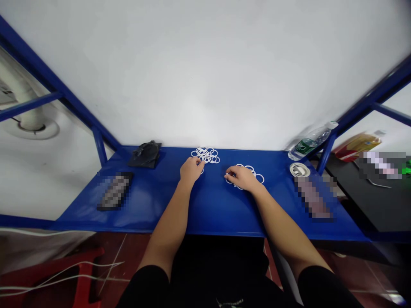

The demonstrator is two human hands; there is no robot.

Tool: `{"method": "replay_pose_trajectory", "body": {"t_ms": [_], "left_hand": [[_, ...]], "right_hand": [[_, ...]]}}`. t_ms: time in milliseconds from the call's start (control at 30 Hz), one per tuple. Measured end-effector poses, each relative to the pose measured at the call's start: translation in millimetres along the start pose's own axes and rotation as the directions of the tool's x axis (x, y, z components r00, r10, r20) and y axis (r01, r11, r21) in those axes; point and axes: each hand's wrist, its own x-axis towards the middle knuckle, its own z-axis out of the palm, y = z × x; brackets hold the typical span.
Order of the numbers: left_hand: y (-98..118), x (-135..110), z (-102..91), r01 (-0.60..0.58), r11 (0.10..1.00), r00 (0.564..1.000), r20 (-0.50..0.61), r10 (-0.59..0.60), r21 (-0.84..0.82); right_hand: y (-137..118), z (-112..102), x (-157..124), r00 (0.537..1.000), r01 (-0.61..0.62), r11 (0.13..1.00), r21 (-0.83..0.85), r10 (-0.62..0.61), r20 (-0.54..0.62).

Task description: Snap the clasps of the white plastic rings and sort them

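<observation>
Two piles of thin white rings lie on the blue tabletop [212, 214]. My left hand [192, 170] is at the near edge of the farther ring pile [208, 153]. Its fingers are curled in a pinch, and a white ring [202, 171] shows partly beneath the fingertips. Over the nearer ring pile [259, 179], my right hand [241, 176] bends its fingers down, thumb and index closed together at a white ring [228, 180] on the pile's left side. The palm hides much of this pile.
A crumpled dark bag [146, 154] and a blurred dark packet [115, 191] lie left. On the right are a water bottle [310, 143], a white tape roll [299, 170] and a blurred item [314, 199]. Blue frame posts [99, 145] flank the table; a white wall [205, 85] stands behind.
</observation>
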Motion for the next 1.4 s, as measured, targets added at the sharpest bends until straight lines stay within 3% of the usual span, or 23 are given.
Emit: {"method": "replay_pose_trajectory", "body": {"t_ms": [233,467,533,633,700,767,900,1100,1267,1400], "left_hand": [[8.2,-9.0,5.1,-0.116,0.992,0.979,0.176,0.106,0.047],[22.0,-18.3,12.4,-0.22,0.975,0.962,0.161,0.221,-0.022],[23.6,-19.6,16.3,-0.324,0.939,0.935,0.11,0.336,-0.114],[26.0,-21.4,23.4,-0.501,0.836,0.857,0.009,0.515,-0.223],[28.0,-23.0,27.6,-0.573,0.779,0.811,-0.038,0.584,-0.255],[29.7,-24.3,30.6,-0.602,0.756,0.791,-0.065,0.608,-0.258],[28.2,-23.3,32.4,-0.542,0.822,0.839,-0.063,0.54,-0.172],[20.7,-20.1,32.4,-0.374,0.927,0.924,0.097,0.37,0.03],[23.5,-22.0,37.4,-0.373,0.928,0.923,0.116,0.367,0.029],[31.0,-25.2,39.0,-0.469,0.882,0.882,0.04,0.47,-0.042]], "right_hand": [[-1.7,-0.3,0.8,1.0,-0.012,1.0,-0.003,0.013,0.009],[-2.8,0.0,0.1,1.0,-0.017,1.0,0.01,0.017,0.009],[-3.6,-0.6,0.1,1.0,-0.013,1.0,0.022,0.013,0.007],[-5.2,-1.4,0.4,1.0,0.0,0.999,0.038,-0.001,0.01],[-6.1,-1.8,0.7,1.0,0.0,0.999,0.039,-0.001,0.01],[-6.6,-2.2,0.8,1.0,-0.006,0.999,0.036,0.005,0.007],[-6.7,-2.7,0.4,1.0,-0.017,1.0,0.025,0.017,0.0],[-4.4,-2.9,-0.5,1.0,0.01,1.0,0.007,-0.01,-0.017],[-4.3,-2.2,-0.5,1.0,0.008,1.0,0.003,-0.008,-0.013],[-7.9,-2.3,-0.7,0.999,-0.008,1.0,0.03,0.009,-0.036]]}}
